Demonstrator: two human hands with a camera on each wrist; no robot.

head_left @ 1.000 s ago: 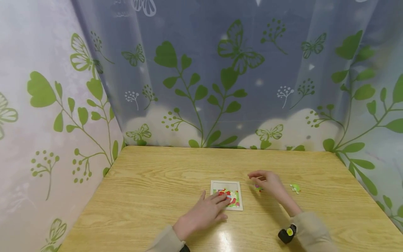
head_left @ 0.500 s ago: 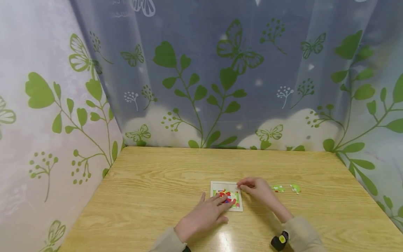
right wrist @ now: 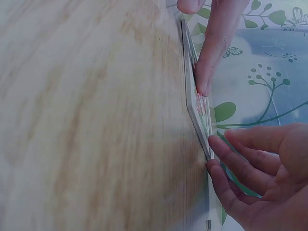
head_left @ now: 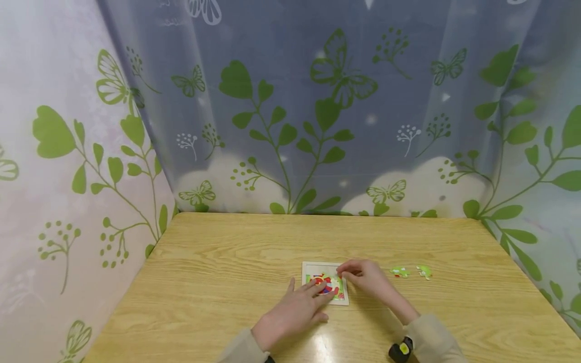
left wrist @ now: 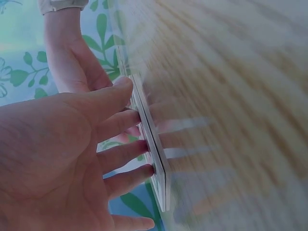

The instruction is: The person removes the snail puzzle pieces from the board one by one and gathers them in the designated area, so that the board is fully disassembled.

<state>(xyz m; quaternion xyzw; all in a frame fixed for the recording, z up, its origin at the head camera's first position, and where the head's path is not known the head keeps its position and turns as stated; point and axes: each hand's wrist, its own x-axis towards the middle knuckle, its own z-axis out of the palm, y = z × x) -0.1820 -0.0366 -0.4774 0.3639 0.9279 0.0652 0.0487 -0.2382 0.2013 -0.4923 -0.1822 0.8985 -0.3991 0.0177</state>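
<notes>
A small white-edged puzzle board (head_left: 306,269) lies on the table with a colourful picture of red, blue and green pieces in its lower part; its upper part is pale and bare. My left hand (head_left: 292,310) rests on it with spread, nearly straight fingers, covering part of the picture. In the left wrist view its fingertips touch the board (left wrist: 153,144). At the board's upper right corner, my right hand (head_left: 366,277) pinches a puzzle piece, mostly hidden by the fingers. The right wrist view has the right hand's fingertips (right wrist: 211,163) against the board's edge.
Two loose green puzzle pieces lie to the right of the right hand: one with red and white (head_left: 399,272), another farther right (head_left: 424,272). The wooden table (head_left: 218,262) meets a leaf-and-butterfly patterned curtain (head_left: 272,126) at its back and sides.
My right hand has picked up a purple-and-green puzzle piece from the table and moved left with it to the board's upper right corner. The left hand has stayed on the board.
</notes>
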